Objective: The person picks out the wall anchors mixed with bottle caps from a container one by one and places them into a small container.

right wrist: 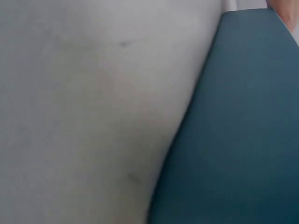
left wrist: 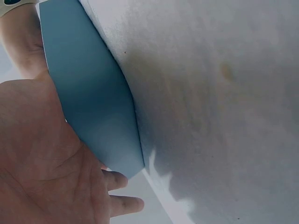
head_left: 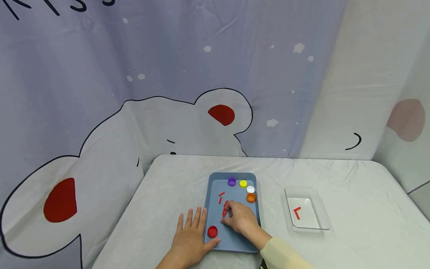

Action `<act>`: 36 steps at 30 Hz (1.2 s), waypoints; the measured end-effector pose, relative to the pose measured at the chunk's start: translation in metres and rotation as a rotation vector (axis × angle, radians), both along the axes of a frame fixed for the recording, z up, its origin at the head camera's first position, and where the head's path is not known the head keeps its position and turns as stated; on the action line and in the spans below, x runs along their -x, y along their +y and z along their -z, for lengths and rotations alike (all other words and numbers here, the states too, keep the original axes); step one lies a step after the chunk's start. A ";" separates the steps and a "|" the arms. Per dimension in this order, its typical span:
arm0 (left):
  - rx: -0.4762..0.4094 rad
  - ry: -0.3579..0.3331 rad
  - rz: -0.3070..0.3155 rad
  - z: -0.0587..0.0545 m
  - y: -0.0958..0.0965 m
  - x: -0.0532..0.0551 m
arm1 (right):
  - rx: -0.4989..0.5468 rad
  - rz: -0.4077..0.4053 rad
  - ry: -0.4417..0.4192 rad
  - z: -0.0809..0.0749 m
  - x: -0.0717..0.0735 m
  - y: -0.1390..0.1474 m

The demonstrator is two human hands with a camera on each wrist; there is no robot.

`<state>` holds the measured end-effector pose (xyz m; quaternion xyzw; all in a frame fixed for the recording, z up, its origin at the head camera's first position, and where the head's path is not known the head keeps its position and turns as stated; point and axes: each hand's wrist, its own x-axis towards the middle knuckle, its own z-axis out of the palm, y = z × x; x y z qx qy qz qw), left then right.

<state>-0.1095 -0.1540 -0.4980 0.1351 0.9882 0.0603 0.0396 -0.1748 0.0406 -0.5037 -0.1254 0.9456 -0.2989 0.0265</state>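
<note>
Printed backdrop (head_left: 188,74) hangs behind white-draped surface (head_left: 356,194).
Red patches (head_left: 60,200) mark its white figure (head_left: 111,149); pale flecks (head_left: 298,48) dot the blue-grey.

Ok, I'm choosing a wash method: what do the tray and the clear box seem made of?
Tray: plastic or painted metal, I can't tell which; smooth and satin, by its even blue-grey colour and soft sheen.
Clear box: probably plastic, maybe glass; the white cloth shows through, and bright edges suggest gloss.
</note>
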 end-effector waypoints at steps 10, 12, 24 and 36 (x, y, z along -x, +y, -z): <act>0.000 -0.029 -0.011 -0.005 0.002 -0.001 | -0.034 0.024 0.020 0.002 -0.001 -0.005; 0.004 -0.035 -0.012 -0.004 0.002 -0.001 | -0.037 0.026 0.024 0.002 -0.001 -0.005; 0.004 -0.043 -0.017 -0.003 0.001 0.000 | -0.059 0.035 0.045 0.003 0.000 -0.006; 0.004 -0.036 -0.019 -0.001 0.000 -0.001 | 0.039 0.011 0.071 0.000 -0.003 0.001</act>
